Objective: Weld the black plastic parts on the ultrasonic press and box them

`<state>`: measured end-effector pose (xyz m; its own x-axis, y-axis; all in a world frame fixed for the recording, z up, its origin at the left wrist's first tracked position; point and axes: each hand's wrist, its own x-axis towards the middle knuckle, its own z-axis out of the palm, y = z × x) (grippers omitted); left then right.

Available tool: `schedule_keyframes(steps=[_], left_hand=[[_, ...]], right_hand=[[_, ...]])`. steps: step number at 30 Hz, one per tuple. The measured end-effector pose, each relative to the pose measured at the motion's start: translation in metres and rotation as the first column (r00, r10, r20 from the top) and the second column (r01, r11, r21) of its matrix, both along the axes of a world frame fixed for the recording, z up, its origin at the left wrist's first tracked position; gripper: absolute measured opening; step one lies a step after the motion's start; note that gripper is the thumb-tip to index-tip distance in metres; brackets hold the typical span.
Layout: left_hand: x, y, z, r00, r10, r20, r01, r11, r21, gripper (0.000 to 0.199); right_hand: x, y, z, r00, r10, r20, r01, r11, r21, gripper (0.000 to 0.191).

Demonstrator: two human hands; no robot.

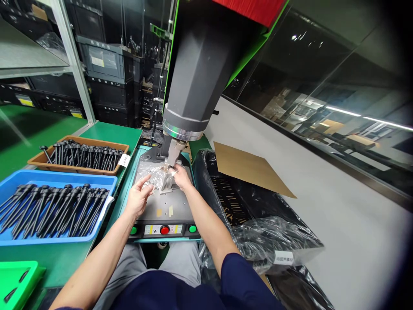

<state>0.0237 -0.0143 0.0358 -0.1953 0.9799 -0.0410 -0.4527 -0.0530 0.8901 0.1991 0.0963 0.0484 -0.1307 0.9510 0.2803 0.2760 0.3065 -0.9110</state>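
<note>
My right hand [181, 177] is at the metal fixture [166, 183], just under the tip of the welding horn [176, 150]. Its fingers are closed round a small dark part [171, 168], mostly hidden by the fingertips. My left hand [139, 198] hovers over the left side of the grey machine base [174, 209], thumb and fingers apart, with nothing visible in it. Clear plastic film [150, 172] sits between the left hand and the fixture.
Left of the machine, a blue tray [109, 183] and a brown tray [74, 168] hold many black rod-shaped parts. A green tray [32, 271] sits nearer me. Red stop button [164, 230] is in front; a black plastic-lined box [206, 181] and cardboard [251, 165] stand right.
</note>
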Motion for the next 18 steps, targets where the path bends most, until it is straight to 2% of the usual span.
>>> schedule_keyframes(steps=[3,6,11,14,16,18], left_hand=[[0.001,0.0,-0.006,0.999,0.01,-0.036,-0.009,1.0,0.011,0.066],[0.001,0.0,-0.014,0.996,-0.016,-0.089,0.017,1.0,0.009,0.069],[-0.002,-0.005,-0.027,0.98,-0.034,-0.194,0.033,0.999,-0.008,0.068],[-0.007,-0.016,-0.041,0.973,-0.062,-0.222,0.048,0.997,-0.068,0.058],[-0.01,-0.028,-0.053,0.949,-0.014,-0.315,-0.025,0.993,-0.117,0.044],[-0.01,-0.043,-0.063,0.888,0.072,-0.453,-0.141,0.983,-0.12,0.033]], right_hand=[[0.001,-0.009,0.006,0.997,-0.074,-0.002,0.074,0.996,0.045,0.032],[0.008,-0.035,0.007,0.992,-0.117,-0.051,0.118,0.993,0.025,0.03],[0.03,-0.094,-0.004,0.978,-0.043,-0.203,0.027,0.996,-0.08,0.026],[0.04,-0.122,-0.005,0.98,-0.065,-0.187,0.048,0.994,-0.096,0.028],[0.043,-0.134,-0.004,0.988,-0.088,-0.126,0.079,0.994,-0.081,0.027],[0.044,-0.142,-0.002,0.993,-0.091,-0.071,0.088,0.995,-0.051,0.028]])
